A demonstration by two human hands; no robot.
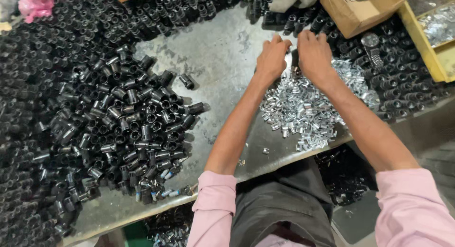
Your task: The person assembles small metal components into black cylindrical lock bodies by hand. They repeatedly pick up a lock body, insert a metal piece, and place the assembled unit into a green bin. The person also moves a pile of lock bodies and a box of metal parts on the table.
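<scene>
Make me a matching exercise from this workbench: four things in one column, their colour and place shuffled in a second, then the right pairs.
Things:
1. Heap of short tubes
2. Pile of small metal sleeves
3. Cardboard box
4. Crumpled plastic bag

Descriptions:
A. Brown, at the top edge, right of the middle
B. Pink, top left corner
C. Black, left of the left hand
D. Shiny silver, under the right hand

Pairs: 1-C, 2-D, 3-A, 4-B

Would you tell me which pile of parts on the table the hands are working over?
The shiny silver pile, under the left hand and right hand; the black sleeve heap lies apart, farther left.
</scene>
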